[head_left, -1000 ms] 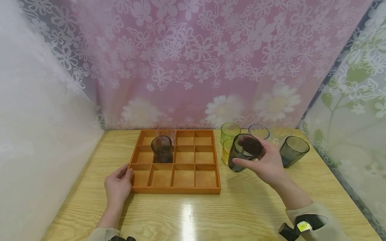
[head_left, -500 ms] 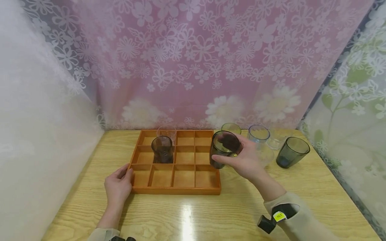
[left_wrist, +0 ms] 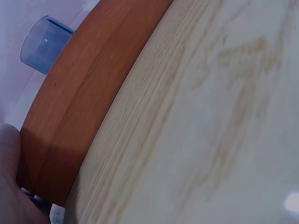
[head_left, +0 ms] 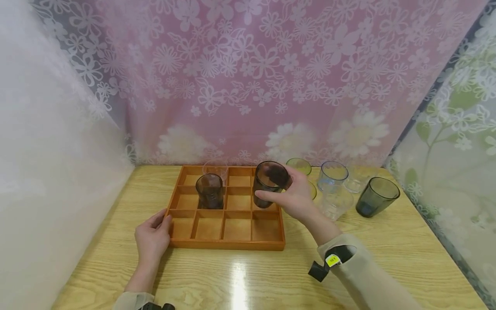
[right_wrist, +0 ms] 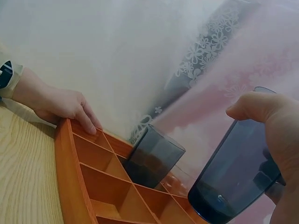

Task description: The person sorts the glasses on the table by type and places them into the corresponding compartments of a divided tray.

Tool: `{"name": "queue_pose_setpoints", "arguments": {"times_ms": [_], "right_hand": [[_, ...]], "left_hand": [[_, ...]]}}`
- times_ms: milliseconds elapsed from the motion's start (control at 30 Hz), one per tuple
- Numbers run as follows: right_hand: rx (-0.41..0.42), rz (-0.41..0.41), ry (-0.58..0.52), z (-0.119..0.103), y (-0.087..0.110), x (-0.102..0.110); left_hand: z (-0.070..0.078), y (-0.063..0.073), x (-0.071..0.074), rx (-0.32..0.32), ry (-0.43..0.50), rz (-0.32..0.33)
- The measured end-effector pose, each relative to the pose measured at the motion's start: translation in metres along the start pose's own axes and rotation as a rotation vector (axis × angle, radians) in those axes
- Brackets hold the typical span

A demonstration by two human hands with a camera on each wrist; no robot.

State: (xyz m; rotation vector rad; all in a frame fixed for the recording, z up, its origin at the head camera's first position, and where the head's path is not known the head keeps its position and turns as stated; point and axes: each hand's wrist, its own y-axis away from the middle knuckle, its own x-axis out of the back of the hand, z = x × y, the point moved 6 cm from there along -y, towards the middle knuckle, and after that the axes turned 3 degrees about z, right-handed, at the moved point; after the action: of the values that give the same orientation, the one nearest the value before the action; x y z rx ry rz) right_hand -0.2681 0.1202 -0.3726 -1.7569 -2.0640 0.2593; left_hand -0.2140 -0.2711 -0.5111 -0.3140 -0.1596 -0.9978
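My right hand (head_left: 296,196) grips a dark grey drinking glass (head_left: 265,183), thumb across its near side. The glass is held slightly tilted over the right columns of a wooden compartment tray (head_left: 228,244). At the tray's left edge, my left hand (head_left: 152,236) holds the wall, thumb on the near side; the right wrist view shows its fingers over the rim. A second dark glass (head_left: 209,191) stands in the middle row, second compartment from the left. Behind it, in the back row, is a clear glass (head_left: 215,168), partly hidden.
Right of the tray stand a green glass (head_left: 300,163), a yellow glass (head_left: 313,190) partly behind my hand, a blue-rimmed glass (head_left: 333,176), clear glasses (head_left: 337,204) and a grey tapered glass (head_left: 376,197). A pink floral curtain (head_left: 240,86) hangs behind the table (head_left: 193,280).
My right hand has carried the dark glass leftward from among the glasses at the right to above the tray. My left hand stays on the tray's edge.
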Motion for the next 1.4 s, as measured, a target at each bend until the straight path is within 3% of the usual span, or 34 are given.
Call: {"name": "queue_pose_setpoints", "arguments": {"times_ms": [433, 667, 967, 1400], "right_hand": [[0.017, -0.007, -0.034, 0.022, -0.028, -0.032], [-0.043, -0.013, -0.03, 0.033, -0.039, -0.051], [-0.105, -0.015, 0.053, 0.012, -0.033, -0.068], [-0.116, -0.057, 0.037, 0.041, -0.027, -0.08]], "left_hand": [[0.002, -0.001, 0.0, 0.012, 0.002, 0.002], [0.001, -0.002, 0.001, 0.034, 0.011, -0.003], [0.003, 0.001, 0.0, 0.048, 0.018, -0.003], [-0.001, 0.0, 0.0, 0.027, 0.016, 0.019]]}}
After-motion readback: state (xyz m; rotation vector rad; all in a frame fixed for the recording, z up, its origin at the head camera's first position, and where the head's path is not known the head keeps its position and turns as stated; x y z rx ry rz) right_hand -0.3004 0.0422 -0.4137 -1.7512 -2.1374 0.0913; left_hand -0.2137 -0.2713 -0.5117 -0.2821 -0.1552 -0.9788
